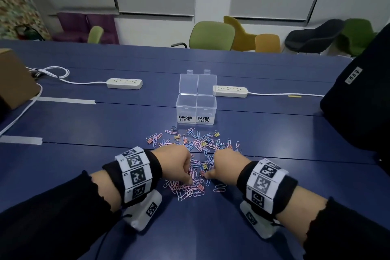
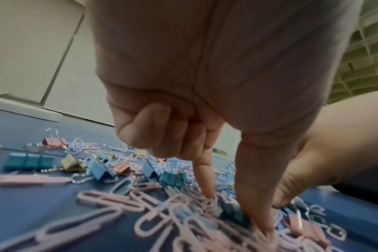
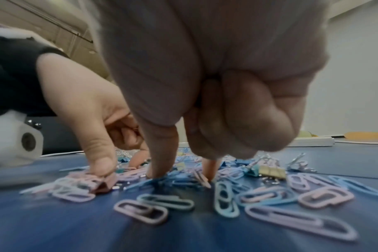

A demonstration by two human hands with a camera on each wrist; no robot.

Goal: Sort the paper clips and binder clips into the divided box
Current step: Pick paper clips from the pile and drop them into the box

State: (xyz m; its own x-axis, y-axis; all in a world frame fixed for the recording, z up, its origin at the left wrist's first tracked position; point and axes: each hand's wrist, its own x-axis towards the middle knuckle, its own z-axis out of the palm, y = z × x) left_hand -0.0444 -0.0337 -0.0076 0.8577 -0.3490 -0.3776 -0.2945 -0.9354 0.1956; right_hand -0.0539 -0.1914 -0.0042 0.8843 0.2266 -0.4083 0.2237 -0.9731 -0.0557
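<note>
A loose pile of pastel paper clips and small binder clips (image 1: 196, 145) lies on the blue table in front of the clear divided box (image 1: 185, 105). The box's lids stand open, and its compartments are labelled BINDER CLIPS on the left and PAPER CLIPS on the right. Both hands are down in the near part of the pile. My left hand (image 1: 188, 179) (image 2: 237, 214) pinches a teal binder clip (image 2: 231, 209) between thumb and forefinger, with the other fingers curled. My right hand (image 1: 209, 173) (image 3: 182, 177) closes thumb and forefinger on a bunch of blue paper clips (image 3: 175, 179).
Two white power strips (image 1: 124, 83) (image 1: 231, 91) lie behind and beside the box. A cardboard box (image 1: 12, 82) stands at the far left and a black bag (image 1: 363, 101) at the right. Grey tape strips (image 1: 65, 100) mark the left side. Chairs line the far edge.
</note>
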